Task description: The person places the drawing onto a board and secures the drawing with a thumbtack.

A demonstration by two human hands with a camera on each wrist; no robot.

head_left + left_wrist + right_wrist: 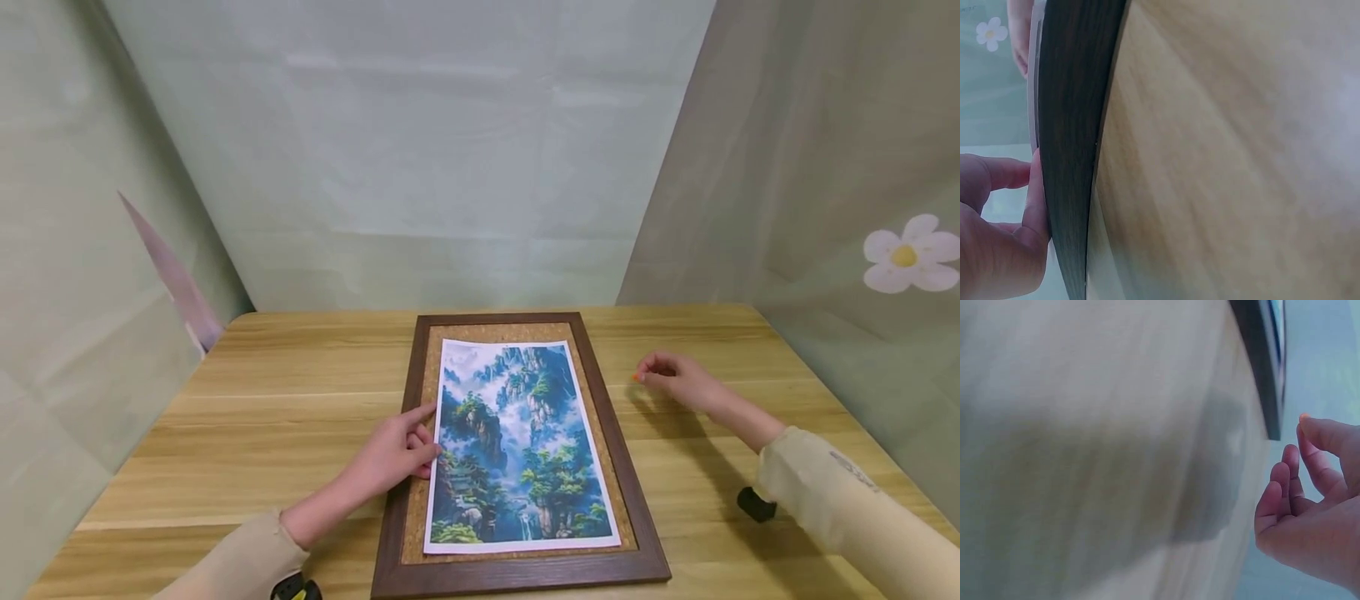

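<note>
Two hands apart: left hand flat on print, right hand curled.

text: none readable | sleeve mark: too blurred to read | print: picture only

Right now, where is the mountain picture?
In the head view, the mountain picture lies on the cork board inside the dark wooden frame, mid-table, with the left hand touching its left edge.

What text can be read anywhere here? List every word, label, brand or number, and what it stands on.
None can be read.
Cream right sleeve: a small grey mark, too small and blurred to read.
Mountain landscape print in the dark wooden frame: picture only, no lettering.
</note>
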